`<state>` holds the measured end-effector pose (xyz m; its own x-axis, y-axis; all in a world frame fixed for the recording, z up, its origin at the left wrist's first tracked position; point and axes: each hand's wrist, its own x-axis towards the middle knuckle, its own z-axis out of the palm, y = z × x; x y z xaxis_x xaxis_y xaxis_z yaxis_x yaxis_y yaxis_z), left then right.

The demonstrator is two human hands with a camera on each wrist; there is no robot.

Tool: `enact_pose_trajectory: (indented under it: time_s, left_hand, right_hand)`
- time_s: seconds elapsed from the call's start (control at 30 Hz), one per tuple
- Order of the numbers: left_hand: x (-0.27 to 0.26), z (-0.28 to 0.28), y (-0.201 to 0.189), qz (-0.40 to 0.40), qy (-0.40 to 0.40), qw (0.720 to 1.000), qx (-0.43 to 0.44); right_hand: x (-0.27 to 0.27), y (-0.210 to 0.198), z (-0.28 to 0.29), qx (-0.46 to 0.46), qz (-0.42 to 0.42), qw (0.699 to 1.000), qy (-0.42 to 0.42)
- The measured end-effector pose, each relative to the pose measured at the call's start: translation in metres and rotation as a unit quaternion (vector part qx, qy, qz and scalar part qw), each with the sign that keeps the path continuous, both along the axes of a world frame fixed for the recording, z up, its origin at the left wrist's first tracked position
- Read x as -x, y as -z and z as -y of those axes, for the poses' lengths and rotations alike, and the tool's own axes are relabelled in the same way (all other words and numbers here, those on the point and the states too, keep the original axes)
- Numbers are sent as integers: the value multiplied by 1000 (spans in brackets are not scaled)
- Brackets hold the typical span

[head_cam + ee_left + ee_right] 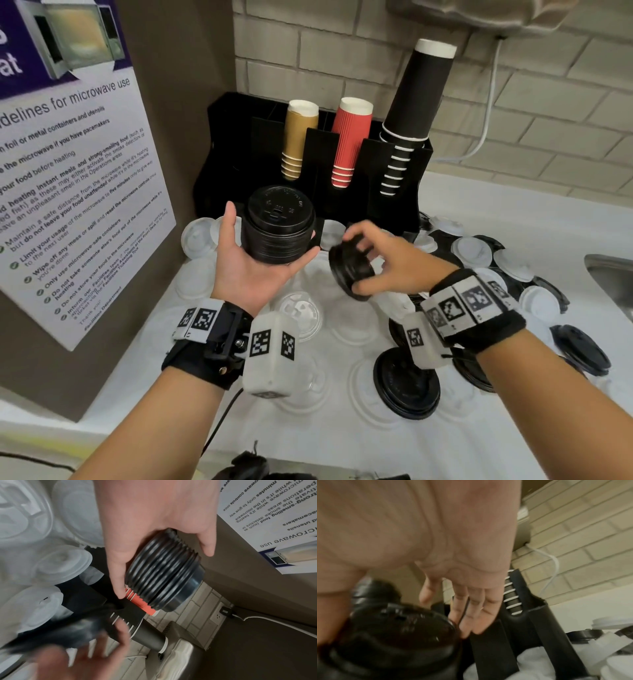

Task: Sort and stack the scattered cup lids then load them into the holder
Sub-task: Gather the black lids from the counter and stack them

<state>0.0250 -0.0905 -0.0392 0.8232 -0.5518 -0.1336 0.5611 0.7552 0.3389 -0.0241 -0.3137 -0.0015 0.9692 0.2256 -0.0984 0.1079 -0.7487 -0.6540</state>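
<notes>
Ribbed black plastic lid stack [278,228] sits gripped in left hand [255,263]; right hand [387,262] clutches smaller round stack [349,269].

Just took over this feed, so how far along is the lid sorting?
Done: a tall stack of black lids is gathered, held in the left hand. In hand: the right hand grips a smaller black stack. Left: many white lids and black lids lie scattered on the counter; no loaded lids are visible in the holder.

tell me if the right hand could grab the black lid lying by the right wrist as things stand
Probably not: the right hand already grips a short stack of black lids, so its grip is taken. The black lid itself lies uncovered.
</notes>
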Motion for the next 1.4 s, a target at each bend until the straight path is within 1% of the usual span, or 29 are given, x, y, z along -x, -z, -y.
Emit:
enact_pose_trajectory:
  time_s: [0.07, 0.13, 0.17, 0.23, 0.33, 0.43, 0.63, 0.87, 1.13, 1.27, 1.33, 1.4]
  left_hand:
    - [0, 1, 0, 6, -6, 1000, -17]
    - [-1, 2, 1, 20, -7, 999, -30]
    - [-1, 2, 2, 29, -1, 999, -34]
    - [0, 5, 6, 47, 20, 998, -42]
    - [3, 11, 10, 64, 52, 995, -49]
    - [5, 16, 13, 63, 60, 995, -56]
    - [9, 25, 19, 58, 78, 993, -73]
    - [11, 32, 19, 55, 68, 994, -66]
    - [14, 39, 19, 50, 73, 995, -48]
    - [16, 36, 21, 49, 73, 996, -30]
    - [15, 33, 21, 48, 70, 996, -26]
    - [13, 30, 21, 51, 64, 996, -35]
  right_hand:
    - [0, -10, 0, -84, 58, 994, 34]
    - [0, -18, -4, -155, 101, 981, 54]
    - [-1, -21, -7, -180, 112, 976, 55]
    - [-3, -25, -16, -197, 126, 971, 45]
    - [-5, -28, -28, -177, 152, 972, 23]
    - [-8, -28, -33, -148, 170, 974, 19]
    - [-10, -29, -35, -136, 155, 978, 13]
    - [-3, -26, -36, -100, 181, 978, 18]
    - [3, -34, -34, -51, 181, 982, 3]
    - [9, -37, -32, -39, 194, 980, 7]
    - [16, -37, -27, -49, 202, 978, 16]
    - [27, -36, -19, -36, 183, 982, 19]
